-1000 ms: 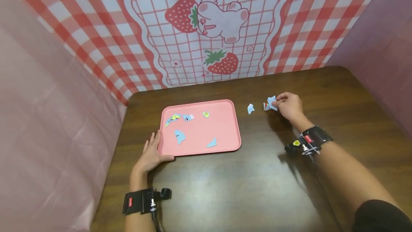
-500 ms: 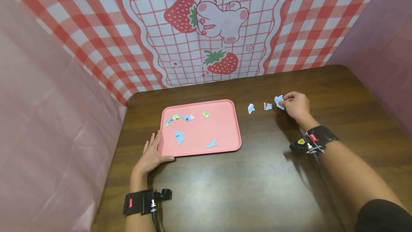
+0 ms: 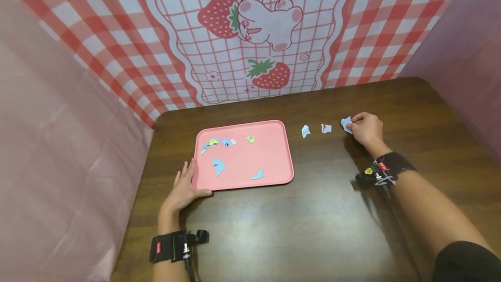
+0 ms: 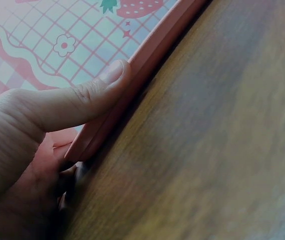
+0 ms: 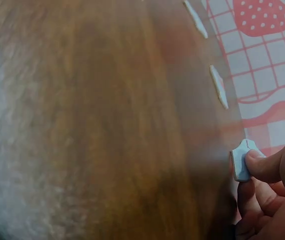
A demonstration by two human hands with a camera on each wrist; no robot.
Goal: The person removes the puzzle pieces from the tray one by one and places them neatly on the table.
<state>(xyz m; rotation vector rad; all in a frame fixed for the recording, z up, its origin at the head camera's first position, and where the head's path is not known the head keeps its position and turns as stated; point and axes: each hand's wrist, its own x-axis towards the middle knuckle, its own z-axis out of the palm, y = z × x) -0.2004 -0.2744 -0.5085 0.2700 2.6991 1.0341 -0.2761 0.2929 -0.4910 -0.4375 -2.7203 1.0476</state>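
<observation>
In the head view my left hand point(image 3: 182, 190) rests at the near left corner of a pink tray point(image 3: 270, 160). Its fingers lie along the left side, and its thumb is straight against the front edge; the left wrist view shows that thumb on the tray's wall point(image 4: 157, 40). Over at the back right, my right hand point(image 3: 368, 129) pinches a light blue, irregular puzzle piece point(image 3: 345, 122) between thumb and fingers. In the right wrist view the piece point(image 5: 238, 166) is tilted up, its lower part partly covered by the thumb. Whether it touches the table I cannot tell.
Two loose pieces, one pale blue point(image 3: 305, 131) and one blue with red point(image 3: 326, 128), lie between tray and right hand. Several more lie in the tray, including a yellow one point(image 3: 250, 139). A checked strawberry cloth point(image 3: 270, 21) hangs behind the brown table point(image 3: 266, 229).
My right hand has moved rightward with the light blue piece, away from the blue-and-red piece, which is now fully uncovered. The left hand and the tray have stayed in place.
</observation>
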